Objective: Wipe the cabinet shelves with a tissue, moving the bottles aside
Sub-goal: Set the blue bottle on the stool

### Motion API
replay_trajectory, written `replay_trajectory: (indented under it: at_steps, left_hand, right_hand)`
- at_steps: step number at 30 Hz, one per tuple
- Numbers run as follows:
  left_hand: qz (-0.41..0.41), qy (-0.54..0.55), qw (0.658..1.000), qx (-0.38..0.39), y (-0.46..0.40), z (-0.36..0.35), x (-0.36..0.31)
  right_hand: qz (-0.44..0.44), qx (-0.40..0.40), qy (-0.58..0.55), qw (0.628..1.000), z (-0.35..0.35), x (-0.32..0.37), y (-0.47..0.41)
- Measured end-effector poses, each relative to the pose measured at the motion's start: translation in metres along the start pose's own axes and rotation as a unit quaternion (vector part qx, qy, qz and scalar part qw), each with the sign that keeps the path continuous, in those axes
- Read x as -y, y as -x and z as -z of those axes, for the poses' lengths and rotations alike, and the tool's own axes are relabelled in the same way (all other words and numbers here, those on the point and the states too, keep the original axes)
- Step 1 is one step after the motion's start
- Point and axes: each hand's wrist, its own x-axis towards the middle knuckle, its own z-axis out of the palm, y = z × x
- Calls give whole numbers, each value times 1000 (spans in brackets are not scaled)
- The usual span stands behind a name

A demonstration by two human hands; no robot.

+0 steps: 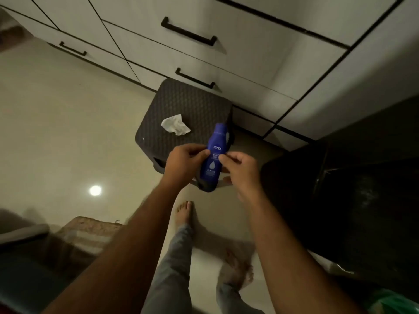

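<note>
**Blue bottle held over the stool**

Pale floor tiles [56, 132] run up to white drawers [204, 53] with black bar handles, and we look down on a dark woven stool [181, 103] standing against them. On its top lies a crumpled white tissue [175, 125], well apart from our hands. We hold a blue lotion bottle [214, 152] over the stool's near edge, cap end pointing away from us. Our left hand [183, 162] curls round its left side, thumb on the label. Our right hand [240, 171] pinches the right side with curled fingers. Below, our bare feet stand on the tiles, beside a dark cabinet [351, 189] at right.
</note>
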Motion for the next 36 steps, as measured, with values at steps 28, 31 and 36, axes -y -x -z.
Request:
replay_trajectory:
  at_steps: [28,31,36]
  left_hand:
    - [-72,-163,984,14,-217,39,46]
    - [-77,-196,976,-45,-216,58,64]
    - [-59,-309,948,-50,-209,63,97]
  right_hand:
    - [-1,-119,198,973,-76,14,-219]
    - [6,-127,185,974,-70,16,-214]
    - [33,-130,146,980,-69,13,-193]
